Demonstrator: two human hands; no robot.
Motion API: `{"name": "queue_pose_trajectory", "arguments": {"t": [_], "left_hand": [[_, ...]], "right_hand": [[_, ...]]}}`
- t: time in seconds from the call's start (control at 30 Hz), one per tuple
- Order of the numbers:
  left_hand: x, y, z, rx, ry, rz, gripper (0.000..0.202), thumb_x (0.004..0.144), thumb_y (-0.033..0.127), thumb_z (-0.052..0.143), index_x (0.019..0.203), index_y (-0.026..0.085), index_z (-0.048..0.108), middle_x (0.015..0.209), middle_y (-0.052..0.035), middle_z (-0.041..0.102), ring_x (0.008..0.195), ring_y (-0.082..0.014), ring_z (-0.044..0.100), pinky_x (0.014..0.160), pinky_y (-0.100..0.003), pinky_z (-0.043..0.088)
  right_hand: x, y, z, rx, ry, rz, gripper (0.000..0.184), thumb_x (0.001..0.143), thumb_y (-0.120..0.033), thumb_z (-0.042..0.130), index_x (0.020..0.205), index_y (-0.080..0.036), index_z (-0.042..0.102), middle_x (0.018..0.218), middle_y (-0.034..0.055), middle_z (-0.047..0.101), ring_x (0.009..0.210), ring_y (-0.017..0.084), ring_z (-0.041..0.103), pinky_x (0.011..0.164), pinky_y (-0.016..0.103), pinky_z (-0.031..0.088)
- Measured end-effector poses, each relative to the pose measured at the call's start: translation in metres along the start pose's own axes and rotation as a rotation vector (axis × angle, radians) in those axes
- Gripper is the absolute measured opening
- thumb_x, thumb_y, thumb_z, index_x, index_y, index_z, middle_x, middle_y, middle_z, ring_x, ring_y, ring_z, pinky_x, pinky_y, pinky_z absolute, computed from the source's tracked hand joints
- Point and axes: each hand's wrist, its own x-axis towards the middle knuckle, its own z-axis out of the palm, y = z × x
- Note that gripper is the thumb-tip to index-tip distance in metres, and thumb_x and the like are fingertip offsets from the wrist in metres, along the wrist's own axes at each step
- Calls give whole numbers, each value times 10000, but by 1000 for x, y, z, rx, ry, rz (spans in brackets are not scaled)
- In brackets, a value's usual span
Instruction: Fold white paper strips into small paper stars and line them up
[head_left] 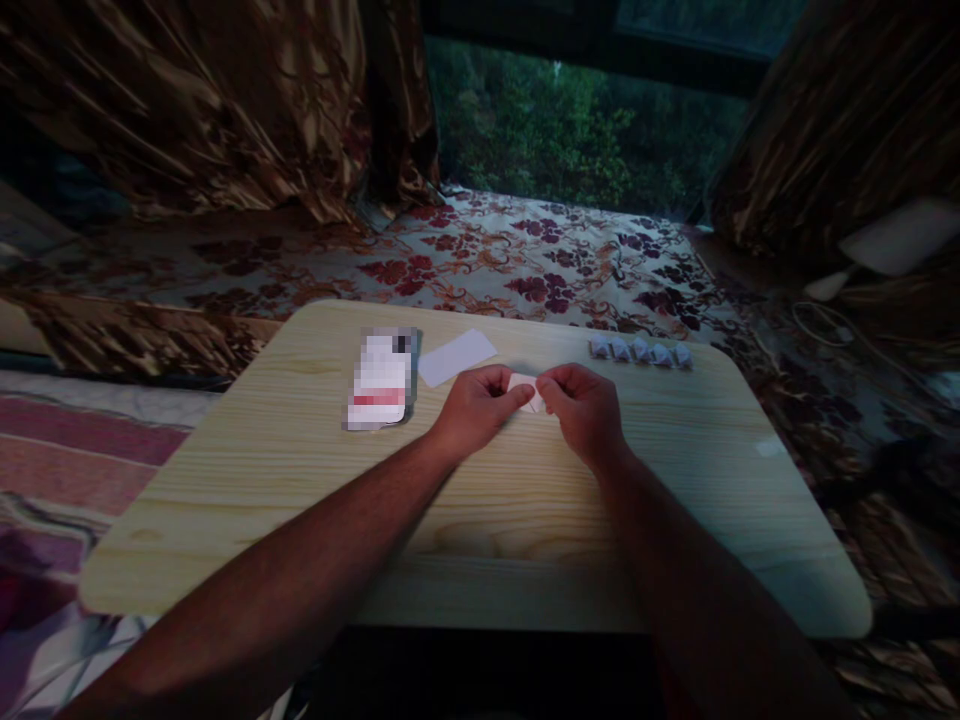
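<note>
A small piece of pale folded paper [526, 391] is held just above the middle of the table, between my two hands. My left hand [480, 402] pinches its left side, the thumb lying across the front. On the right side, the fingers of my right hand [581, 402] grip its edge. A dark line, perhaps a crease, runs over the paper's face. Behind my left hand lies a flat sheet of white paper [457, 358]. Several small folded paper pieces [640, 350] sit in a row near the far right edge.
A blurred-out white packet or case with a red band [379, 380] lies at the left on the wooden table [247, 450]. Beyond the table is a ledge with flowered cloth [540, 260], below a window and curtains [300, 100]. A lamp [900, 238] stands at the right.
</note>
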Motion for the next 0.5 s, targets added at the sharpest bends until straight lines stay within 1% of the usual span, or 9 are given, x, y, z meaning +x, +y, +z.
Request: {"name": "queue_pose_trajectory", "arguments": {"t": [0.27, 0.5], "left_hand": [[-1, -3, 1, 21, 5, 5, 248, 767, 381, 696, 711, 151, 624, 610, 27, 572, 509, -73, 412, 483, -221, 300], [-1, -5, -1, 110, -2, 48, 251, 781, 390, 677, 745, 143, 650, 648, 5, 595, 567, -94, 460, 518, -229, 331]], "right_hand": [[-2, -2, 1, -61, -8, -81, 147, 818, -290, 616, 750, -168, 662, 616, -10, 610, 546, 115, 512, 520, 237, 391], [-3, -4, 1, -79, -14, -89, 134, 820, -278, 613, 746, -175, 656, 609, -13, 613, 543, 119, 514, 512, 238, 383]]}}
